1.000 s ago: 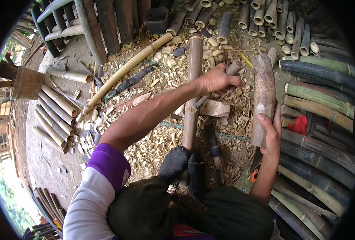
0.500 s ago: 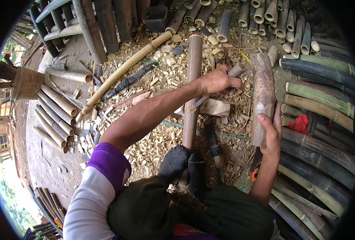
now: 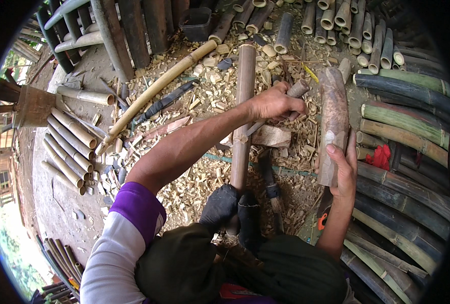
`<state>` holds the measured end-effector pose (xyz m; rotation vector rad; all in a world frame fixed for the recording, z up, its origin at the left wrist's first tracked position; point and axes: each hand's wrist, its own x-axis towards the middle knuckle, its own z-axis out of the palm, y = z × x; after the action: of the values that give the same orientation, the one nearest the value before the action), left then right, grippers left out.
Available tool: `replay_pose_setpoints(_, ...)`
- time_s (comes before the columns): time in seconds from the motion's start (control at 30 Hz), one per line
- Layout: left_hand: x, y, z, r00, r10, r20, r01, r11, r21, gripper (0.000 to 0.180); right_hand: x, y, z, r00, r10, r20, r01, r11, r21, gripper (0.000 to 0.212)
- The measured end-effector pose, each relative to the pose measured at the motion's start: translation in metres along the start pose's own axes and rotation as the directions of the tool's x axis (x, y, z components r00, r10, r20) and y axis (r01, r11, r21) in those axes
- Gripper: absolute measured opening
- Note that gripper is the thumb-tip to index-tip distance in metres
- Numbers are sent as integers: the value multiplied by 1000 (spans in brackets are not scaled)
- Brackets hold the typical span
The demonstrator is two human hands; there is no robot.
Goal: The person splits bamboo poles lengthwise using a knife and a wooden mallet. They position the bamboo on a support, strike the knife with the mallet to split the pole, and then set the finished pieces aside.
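Note:
My left hand [image 3: 275, 104] is closed around a chisel [image 3: 255, 128] with a round wooden handle. The chisel's narrow metal blade slants down to a notch in the side of a brown bamboo tube [image 3: 245, 71]. My right hand [image 3: 342, 164] grips the near end of a thick wooden club [image 3: 333, 101], which is held up to the right of the chisel, apart from it. A wood block [image 3: 273, 137] lies under the tube. My dark-covered feet [image 3: 220, 205] press against the tube's near end.
Wood chips cover the ground. A dark-bladed knife [image 3: 268, 175] lies right of the tube, a long yellow bamboo pole [image 3: 159, 96] to the left. Cut bamboo tubes [image 3: 73, 131] lie further left. Stacked bamboo [image 3: 407, 121], with a red cloth [image 3: 379, 157], fills the right side.
Almost nothing differs. The chisel's handle has shifted very slightly left, along with my left hand; my right hand and the club stay in place.

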<state>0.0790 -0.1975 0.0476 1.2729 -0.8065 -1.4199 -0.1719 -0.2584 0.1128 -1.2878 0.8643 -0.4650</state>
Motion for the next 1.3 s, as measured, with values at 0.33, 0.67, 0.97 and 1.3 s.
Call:
replay_pose_setpoints(0.33, -3, 0, -1, 1000, -1, 28, -1, 998, 65, 22, 6, -52, -24, 972, -233, -35, 227, 965, -128, 84)
replay_pose_setpoints(0.67, 13, -10, -11, 994, 0, 112, 3, 1000, -30, 60, 4, -107, -23, 883, -469, 31, 469, 873, -136, 56)
replay_pose_setpoints(0.97, 5, -2, -7, 998, -23, 58, 20, 998, 59, 52, 2, -93, -17, 924, -383, 7, 381, 915, -132, 62)
replay_pose_setpoints(1.3, 3, -25, -5, 983, 179, 49, -182, 982, 49, 18, 5, -138, -27, 799, -595, -80, 572, 795, -200, 65)
